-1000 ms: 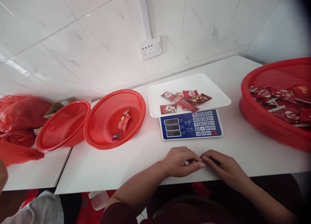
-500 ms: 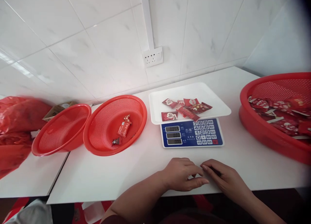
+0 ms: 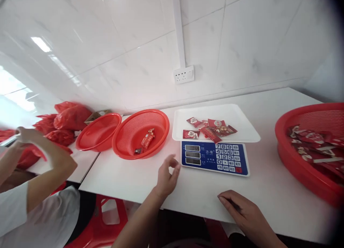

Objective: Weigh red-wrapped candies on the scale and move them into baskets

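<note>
On the tabletop [image 3: 150, 176] in front of you, the scale [image 3: 215, 157] carries a white tray [image 3: 244, 126] w/ a handful of red packets [image 3: 211, 127] on it, approx. in the tray's middle; the display digits are too blurred to read. Your left hand [image 3: 166, 176] is lifted just left of the scale, thumb and forefinger curled toward each other, nothing visibly pinched. Your right hand [image 3: 245, 212] lies flat near the front edge, fingers together, empty. The big basket [image 3: 298, 158] at right holds plenty of packets, so most of the stock looks unweighed. The mid basket [image 3: 129, 149] has only a few pcs; the far-left basket [image 3: 88, 144] shows none. A co-worker's arm [image 3: 51, 165] is busy w/ red bags [image 3: 67, 119] at left.
</note>
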Demonstrator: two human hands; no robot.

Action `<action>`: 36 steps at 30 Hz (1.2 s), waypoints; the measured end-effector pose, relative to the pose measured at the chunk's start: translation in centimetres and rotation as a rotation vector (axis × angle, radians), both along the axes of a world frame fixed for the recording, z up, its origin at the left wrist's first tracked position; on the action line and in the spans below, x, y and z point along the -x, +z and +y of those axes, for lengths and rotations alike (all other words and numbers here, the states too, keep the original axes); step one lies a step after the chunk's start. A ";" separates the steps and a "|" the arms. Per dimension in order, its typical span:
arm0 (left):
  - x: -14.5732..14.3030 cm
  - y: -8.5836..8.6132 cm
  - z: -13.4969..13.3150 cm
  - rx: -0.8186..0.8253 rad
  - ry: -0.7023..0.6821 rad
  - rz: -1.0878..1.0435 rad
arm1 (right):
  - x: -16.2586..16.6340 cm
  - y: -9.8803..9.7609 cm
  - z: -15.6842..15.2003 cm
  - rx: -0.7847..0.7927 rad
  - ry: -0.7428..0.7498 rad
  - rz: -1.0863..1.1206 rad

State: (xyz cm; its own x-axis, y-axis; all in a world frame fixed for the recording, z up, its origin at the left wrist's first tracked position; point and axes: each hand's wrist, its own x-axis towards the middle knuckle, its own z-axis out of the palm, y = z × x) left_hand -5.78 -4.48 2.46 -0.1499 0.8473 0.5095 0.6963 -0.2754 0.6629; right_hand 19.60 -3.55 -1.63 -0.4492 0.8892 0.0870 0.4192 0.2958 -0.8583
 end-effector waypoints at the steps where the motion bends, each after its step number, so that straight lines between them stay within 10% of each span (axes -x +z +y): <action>1: 0.7 0.2 -0.4 0.015 0.108 -0.030 | -0.1 0.0 0.0 0.008 0.024 0.005; 8: 3.4 2.6 -1.1 0.123 0.495 -0.021 | -0.5 0.1 0.2 0.037 0.184 0.039; 27: 9.9 5.0 9.9 0.331 0.250 0.148 | 0.4 0.2 -0.5 -0.013 -0.017 0.071; 36: 14.7 4.9 11.0 0.337 0.457 0.069 | 0.9 0.8 -0.8 -0.045 -0.065 0.030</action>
State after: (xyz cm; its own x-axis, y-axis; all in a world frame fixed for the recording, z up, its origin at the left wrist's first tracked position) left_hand -20.45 6.48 7.40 -0.5148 0.8218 0.2442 0.7401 0.2822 0.6104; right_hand 18.73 -4.32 -0.80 -0.3874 0.9112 0.1403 0.4129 0.3075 -0.8573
